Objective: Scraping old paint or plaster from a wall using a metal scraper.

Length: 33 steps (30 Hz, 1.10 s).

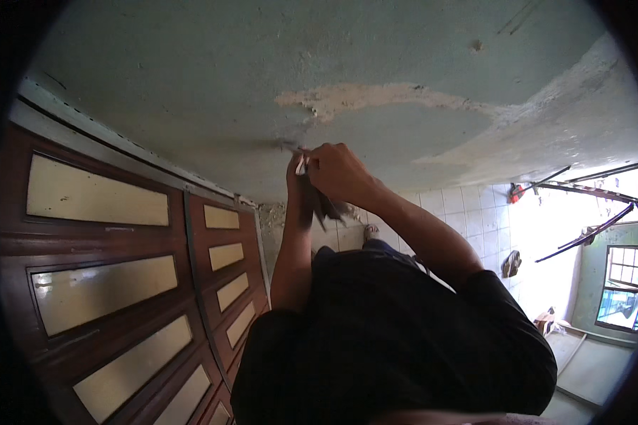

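Note:
My two hands meet in front of the green wall (pixel 213 106), near the middle of the view. My right hand (pixel 342 171) is closed, with its fingers bent in against my left hand (pixel 295 176). Between and below them hangs a dark, limp piece (pixel 320 201) with ragged, strip-like lower ends; its kind is not clear. A small pale bit shows between the hands. Most of my left fingers are hidden or blurred, and they seem closed on the same dark piece. Just beyond the fingertips, a grey smudge marks the wall.
Bare pale patches (pixel 376 95) show where the wall's paint has peeled. Brown wooden doors with pale panels (pixel 96 191) stand at the left. Below lies a white tiled floor (pixel 468 205). At the right are a dark metal frame (pixel 581 188), a shoe (pixel 511 263) and a window (pixel 622 287).

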Available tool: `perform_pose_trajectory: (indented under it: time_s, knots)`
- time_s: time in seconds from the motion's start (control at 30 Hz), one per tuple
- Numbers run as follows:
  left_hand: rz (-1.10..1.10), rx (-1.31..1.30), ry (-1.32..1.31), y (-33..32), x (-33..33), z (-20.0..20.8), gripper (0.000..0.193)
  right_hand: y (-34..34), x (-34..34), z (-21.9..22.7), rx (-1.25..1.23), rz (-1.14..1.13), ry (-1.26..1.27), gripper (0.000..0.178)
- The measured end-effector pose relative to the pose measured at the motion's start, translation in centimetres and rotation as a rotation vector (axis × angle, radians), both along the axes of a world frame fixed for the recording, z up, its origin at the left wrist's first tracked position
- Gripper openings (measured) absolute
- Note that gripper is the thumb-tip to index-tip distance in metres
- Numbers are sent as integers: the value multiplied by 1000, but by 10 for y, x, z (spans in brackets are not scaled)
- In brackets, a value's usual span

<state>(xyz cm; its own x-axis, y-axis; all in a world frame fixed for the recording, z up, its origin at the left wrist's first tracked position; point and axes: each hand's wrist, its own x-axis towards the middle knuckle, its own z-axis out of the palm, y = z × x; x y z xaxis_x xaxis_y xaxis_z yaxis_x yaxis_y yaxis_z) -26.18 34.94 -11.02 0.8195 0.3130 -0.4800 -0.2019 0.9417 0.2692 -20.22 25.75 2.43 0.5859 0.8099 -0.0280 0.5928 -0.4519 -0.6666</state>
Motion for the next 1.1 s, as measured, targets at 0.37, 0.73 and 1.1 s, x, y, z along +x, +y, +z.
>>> perform_pose_trajectory:
  time_s: [0.37, 0.73, 1.1]
  knots:
    - [-63, 64, -397, 22, -7, -49, 23, -4, -33, 25, 14, -92, 6, 26]
    - [76, 127, -141, 8, 2, -19, 22, -7, -38, 26, 78, -167, 57, 24]
    - [-267, 515, -163, -42, 22, 36, 28, -94, -1, 89, -94, -268, 196, 32]
